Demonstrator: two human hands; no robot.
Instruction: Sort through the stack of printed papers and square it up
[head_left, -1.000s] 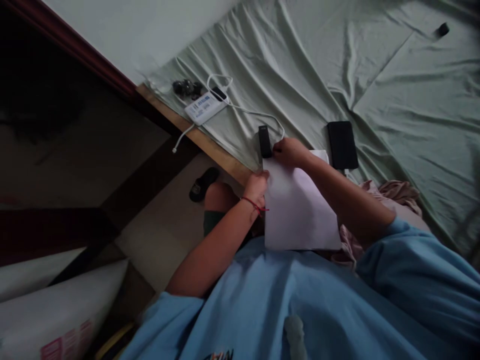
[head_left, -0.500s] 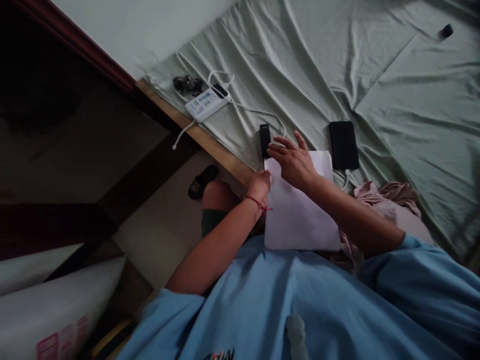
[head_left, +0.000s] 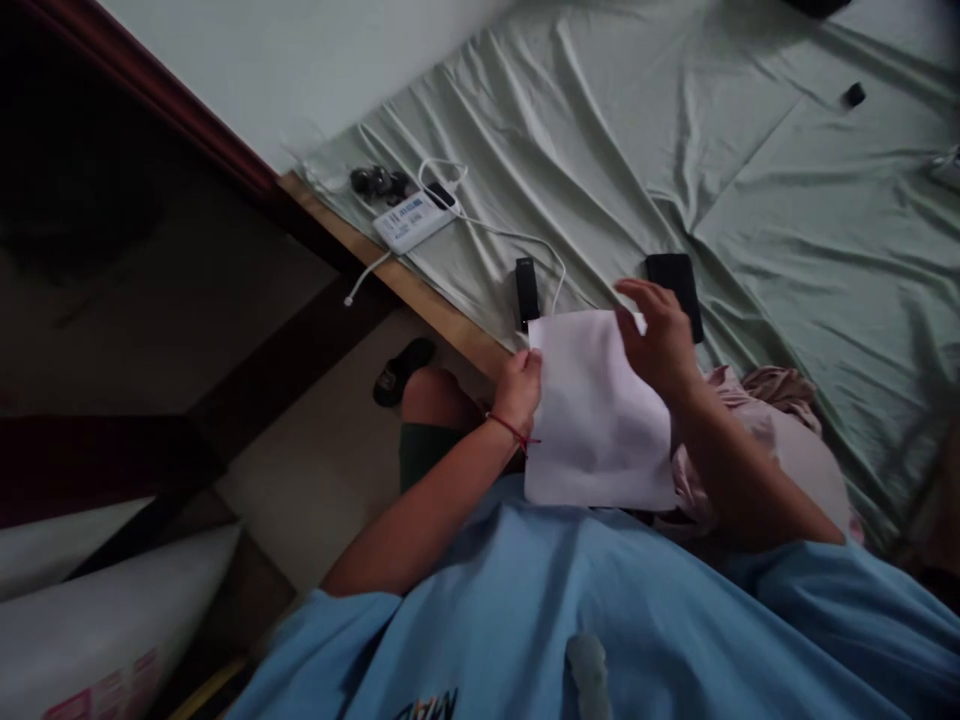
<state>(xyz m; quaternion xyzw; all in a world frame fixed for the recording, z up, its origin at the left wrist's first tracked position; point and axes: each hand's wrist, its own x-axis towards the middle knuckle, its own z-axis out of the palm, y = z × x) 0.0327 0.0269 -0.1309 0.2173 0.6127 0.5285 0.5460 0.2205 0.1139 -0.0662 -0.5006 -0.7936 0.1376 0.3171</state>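
Note:
A blank white sheet of paper [head_left: 592, 430], or a thin stack, lies across my lap, its surface slightly wavy. My left hand [head_left: 519, 388], with a red string at the wrist, grips the paper's left edge near the top corner, thumb on top. At the upper right corner, my right hand [head_left: 661, 335] is held with curved fingers, thumb and forefinger apart; a small white patch shows between them. Whether it touches the paper is hard to see. Just beyond the top edge is a narrow black device [head_left: 526, 290].
A white power strip [head_left: 416, 220] with a black plug and white cable lies near the bed's wooden edge [head_left: 435, 300]. Beyond my right hand is a black rectangular device [head_left: 679, 285]. Pink cloth [head_left: 787, 430] is bunched beside me on the green sheet [head_left: 787, 220]. A black slipper [head_left: 403, 370] lies on the floor.
My right hand has moved right, from above the paper's top left part to its upper right corner. My left hand keeps its grip on the left edge. The view has shifted slightly.

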